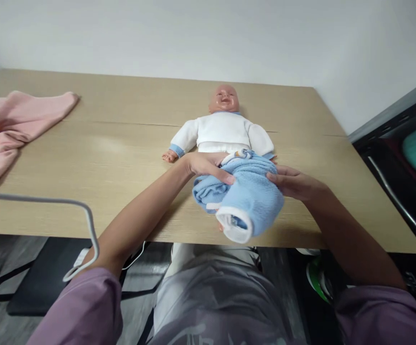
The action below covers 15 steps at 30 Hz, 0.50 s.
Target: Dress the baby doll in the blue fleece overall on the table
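A baby doll (224,125) in a white top lies on its back on the wooden table (121,158), head away from me. Light blue trousers (251,191) with white cuffs cover its legs, bunched around the hips. My left hand (206,166) grips the trousers at the doll's waist on the left side, fingers curled over the fabric. My right hand (294,183) holds the trousers on the right side, fingers pressed into the cloth.
A pink cloth (17,124) lies at the table's left end. A white cable (50,203) loops over the near left edge. A dark cabinet (401,158) stands to the right. A white wall runs behind the table.
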Each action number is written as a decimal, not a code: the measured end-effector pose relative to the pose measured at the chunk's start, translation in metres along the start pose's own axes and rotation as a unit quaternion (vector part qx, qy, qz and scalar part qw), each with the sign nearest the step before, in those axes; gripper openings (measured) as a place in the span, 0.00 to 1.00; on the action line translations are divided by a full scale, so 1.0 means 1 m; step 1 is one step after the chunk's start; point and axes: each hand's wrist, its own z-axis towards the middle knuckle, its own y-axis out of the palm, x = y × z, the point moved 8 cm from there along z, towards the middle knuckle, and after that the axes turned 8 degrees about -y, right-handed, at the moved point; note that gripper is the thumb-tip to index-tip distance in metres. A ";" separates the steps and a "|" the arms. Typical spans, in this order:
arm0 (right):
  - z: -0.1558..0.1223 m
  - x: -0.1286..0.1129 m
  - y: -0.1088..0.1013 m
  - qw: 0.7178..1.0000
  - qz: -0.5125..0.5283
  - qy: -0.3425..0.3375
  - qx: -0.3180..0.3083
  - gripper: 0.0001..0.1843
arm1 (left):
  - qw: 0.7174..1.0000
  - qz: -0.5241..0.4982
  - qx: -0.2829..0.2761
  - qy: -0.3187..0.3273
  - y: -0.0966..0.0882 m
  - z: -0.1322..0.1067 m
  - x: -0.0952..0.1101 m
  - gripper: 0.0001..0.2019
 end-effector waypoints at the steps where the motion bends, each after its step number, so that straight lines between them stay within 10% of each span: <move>1: 0.000 -0.001 0.002 1.000 0.005 -0.003 -0.023 0.26 | 1.000 -0.019 0.016 -0.001 -0.002 0.000 -0.002 0.39; 6: 0.001 -0.005 0.019 0.990 0.027 0.010 -0.137 0.30 | 0.997 -0.063 0.045 -0.002 -0.002 0.001 -0.007 0.37; 15: 0.009 -0.005 0.018 0.997 0.058 -0.003 0.040 0.27 | 0.998 -0.060 0.002 -0.004 -0.003 0.006 -0.013 0.55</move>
